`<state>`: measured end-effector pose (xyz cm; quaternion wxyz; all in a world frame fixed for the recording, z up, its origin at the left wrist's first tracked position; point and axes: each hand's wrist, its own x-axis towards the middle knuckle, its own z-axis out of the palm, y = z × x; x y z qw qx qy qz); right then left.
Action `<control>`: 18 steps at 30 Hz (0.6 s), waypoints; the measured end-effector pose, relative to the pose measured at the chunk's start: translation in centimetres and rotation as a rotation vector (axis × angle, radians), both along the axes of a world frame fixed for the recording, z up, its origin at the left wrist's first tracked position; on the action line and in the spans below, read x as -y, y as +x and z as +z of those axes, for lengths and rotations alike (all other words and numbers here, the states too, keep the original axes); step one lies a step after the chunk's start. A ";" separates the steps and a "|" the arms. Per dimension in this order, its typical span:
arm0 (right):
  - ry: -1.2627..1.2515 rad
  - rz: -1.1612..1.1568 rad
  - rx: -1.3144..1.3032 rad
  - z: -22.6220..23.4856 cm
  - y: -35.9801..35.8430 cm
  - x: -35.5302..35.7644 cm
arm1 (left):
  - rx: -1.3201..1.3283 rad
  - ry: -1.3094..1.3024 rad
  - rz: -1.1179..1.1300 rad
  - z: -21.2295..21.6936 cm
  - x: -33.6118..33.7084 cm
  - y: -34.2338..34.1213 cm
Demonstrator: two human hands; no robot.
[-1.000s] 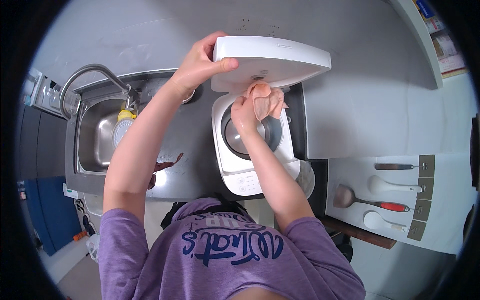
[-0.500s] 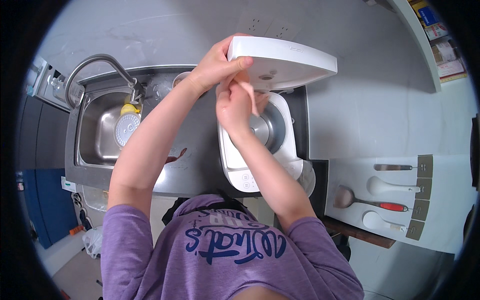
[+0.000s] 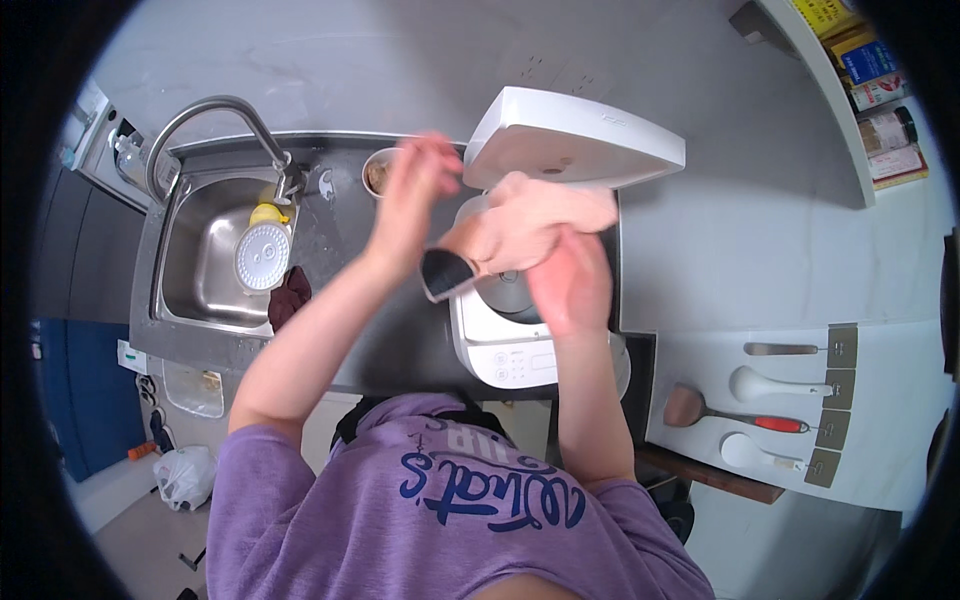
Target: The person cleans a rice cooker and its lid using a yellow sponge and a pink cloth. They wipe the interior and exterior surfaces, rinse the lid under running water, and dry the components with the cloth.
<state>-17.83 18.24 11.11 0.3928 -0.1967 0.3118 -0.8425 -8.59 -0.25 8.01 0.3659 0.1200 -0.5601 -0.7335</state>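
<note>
This is a home kitchen: a steel sink [image 3: 205, 262] with a curved tap [image 3: 215, 118], a white rice cooker [image 3: 520, 330] on the dark tabletop [image 3: 400, 330], and ladles [image 3: 775, 385] hanging nearby.

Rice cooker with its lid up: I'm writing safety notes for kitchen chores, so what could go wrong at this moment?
The raised white lid stands just behind both hands; it might drop onto the right hand or left hand.

The peach cloth hangs over the open cooker and could slip into the pot.

The cooker sits near the counter's front edge, beside the sink; a hard push could shift it.
</note>
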 end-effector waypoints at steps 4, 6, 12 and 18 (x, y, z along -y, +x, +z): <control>0.359 0.380 -0.171 -2.2 2.6 -2.3 | 0.271 0.174 -0.217 -3.9 -7.0 5.1; 0.562 0.281 -0.534 -2.4 1.8 -5.3 | 0.191 0.399 -0.040 -5.5 -6.7 6.2; 1.207 -0.532 -1.572 -6.7 -1.4 -12.8 | -0.169 0.474 0.178 -10.8 0.7 -1.0; 1.321 -0.480 -0.659 -11.5 -1.8 -15.6 | 0.060 0.416 0.022 -18.6 -1.8 -8.6</control>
